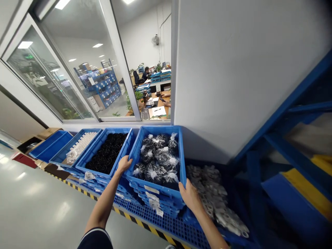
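A blue plastic crate (183, 152) tops a stack of similar crates against the wall. Inside it lie several knotted clear plastic bags (153, 173) with dark contents. My left hand (125, 164) is closed on the crate's left side near the front corner. On the front right corner, my right hand (190, 195) grips the rim, its fingers partly hidden by the crate edge. White labels (152, 197) hang on the front of the stack below.
Left of the stack stand a crate of black coiled parts (107, 154), a crate of white parts (81, 147) and a blue crate (52, 145). Grey fittings (212, 190) lie at right, beside a blue metal frame (254, 186). Yellow-black tape (129, 217) edges the blue pallet. People sit behind the window.
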### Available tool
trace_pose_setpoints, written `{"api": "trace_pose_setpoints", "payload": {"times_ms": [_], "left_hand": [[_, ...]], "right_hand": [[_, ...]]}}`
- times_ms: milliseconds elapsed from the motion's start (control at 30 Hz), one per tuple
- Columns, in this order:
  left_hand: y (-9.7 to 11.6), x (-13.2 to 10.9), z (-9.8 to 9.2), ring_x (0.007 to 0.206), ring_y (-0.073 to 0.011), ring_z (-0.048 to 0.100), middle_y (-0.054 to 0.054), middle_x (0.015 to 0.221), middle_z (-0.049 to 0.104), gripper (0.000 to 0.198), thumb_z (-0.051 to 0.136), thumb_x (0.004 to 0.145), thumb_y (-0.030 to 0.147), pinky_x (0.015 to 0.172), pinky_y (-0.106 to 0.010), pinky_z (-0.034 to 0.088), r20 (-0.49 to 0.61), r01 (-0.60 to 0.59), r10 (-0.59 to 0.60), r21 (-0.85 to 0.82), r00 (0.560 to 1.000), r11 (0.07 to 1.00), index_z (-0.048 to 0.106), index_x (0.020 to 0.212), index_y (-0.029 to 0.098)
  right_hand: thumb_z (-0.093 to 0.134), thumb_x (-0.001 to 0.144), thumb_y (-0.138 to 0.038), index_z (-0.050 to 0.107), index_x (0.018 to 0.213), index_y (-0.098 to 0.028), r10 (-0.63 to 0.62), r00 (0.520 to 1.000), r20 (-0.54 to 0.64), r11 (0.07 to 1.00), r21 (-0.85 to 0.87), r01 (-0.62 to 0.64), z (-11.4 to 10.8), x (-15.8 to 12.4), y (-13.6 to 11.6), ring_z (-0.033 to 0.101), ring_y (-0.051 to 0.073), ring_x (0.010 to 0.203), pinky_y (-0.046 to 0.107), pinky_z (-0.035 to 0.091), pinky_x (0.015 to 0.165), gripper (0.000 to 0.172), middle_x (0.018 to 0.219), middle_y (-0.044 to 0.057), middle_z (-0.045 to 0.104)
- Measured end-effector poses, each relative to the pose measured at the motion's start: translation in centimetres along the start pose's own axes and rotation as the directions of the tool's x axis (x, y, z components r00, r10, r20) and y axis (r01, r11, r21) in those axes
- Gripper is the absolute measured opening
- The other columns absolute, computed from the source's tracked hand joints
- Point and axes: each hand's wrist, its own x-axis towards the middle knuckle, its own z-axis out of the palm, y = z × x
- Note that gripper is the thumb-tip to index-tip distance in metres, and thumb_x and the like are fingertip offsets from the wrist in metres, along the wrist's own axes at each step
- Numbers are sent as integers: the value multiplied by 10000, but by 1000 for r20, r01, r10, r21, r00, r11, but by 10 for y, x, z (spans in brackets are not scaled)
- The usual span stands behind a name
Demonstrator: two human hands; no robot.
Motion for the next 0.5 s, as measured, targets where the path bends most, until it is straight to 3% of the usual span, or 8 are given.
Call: {"api": "trace_pose_setpoints", "payload": {"times_ms": [167,333,433,500], "left_hand": [[0,2,0,955,-202,665,-51,977,705,306,603,987,448,937,-427,544,3,17,-17,-42,1000,999,665,935,153],[-1,-8,-14,884,-189,658,-30,887,680,299,617,980,432,911,-414,548,-54,13,-21,-131,998,991,646,878,152],[-1,-42,-24,989,-201,650,-77,1083,666,287,530,1016,417,966,-423,538,-228,0,-52,-224,972,974,622,1040,146],[2,-83,-19,1085,-219,630,-117,1218,613,322,430,1043,407,1009,-435,524,-351,27,-129,-283,928,959,561,1170,142]], "right_hand": [[491,938,-296,611,1110,-137,23,999,36,997,71,-25,3,6,-1,689,270,1105,345,504,971,264,1133,191,734],[425,942,-472,591,1160,-108,9,995,104,977,211,-31,2,9,5,659,357,1186,460,481,1051,455,1189,258,701],[412,891,-704,585,1251,-175,-29,987,155,935,353,-28,-2,2,27,622,341,1281,452,477,1102,663,1294,196,693],[399,826,-798,557,1312,-199,-17,983,181,902,426,-63,-3,-8,54,601,319,1326,432,496,1110,788,1393,176,650]]}}
